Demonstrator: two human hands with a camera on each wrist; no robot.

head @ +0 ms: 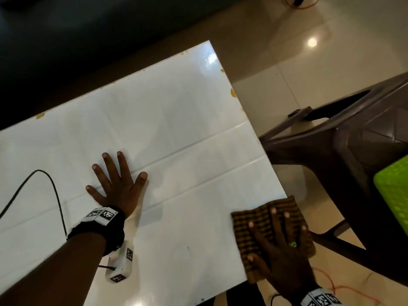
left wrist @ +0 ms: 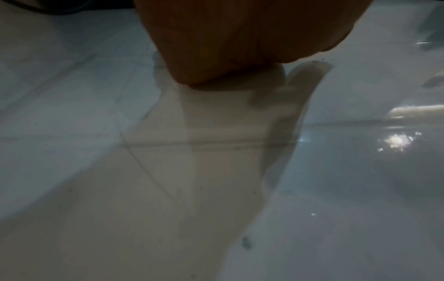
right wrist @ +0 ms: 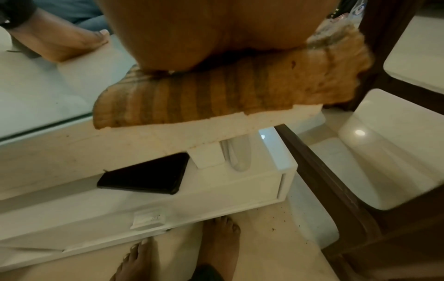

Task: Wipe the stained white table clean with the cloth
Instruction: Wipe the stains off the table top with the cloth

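A glossy white table (head: pixel 167 111) fills the head view, with yellowish chips along its far and right edges. A brown striped cloth (head: pixel 258 226) lies at the table's near right corner and hangs partly over the edge. My right hand (head: pixel 280 246) presses flat on the cloth with fingers spread. From the right wrist view the cloth (right wrist: pixel 216 95) bunches under my palm at the table's edge. My left hand (head: pixel 117 182) rests flat on the table's middle left, fingers spread, holding nothing. The left wrist view shows my palm (left wrist: pixel 228 38) on the shiny surface (left wrist: pixel 96 171).
A dark brown plastic chair (head: pixel 344 138) stands right of the table, a bright green object (head: pixel 395 193) beside it. A black cable (head: pixel 53 191) loops over the table's left part. Below the top, a black phone (right wrist: pixel 146 176) lies on a shelf. Bare feet (right wrist: pixel 216 247) stand on the tiled floor.
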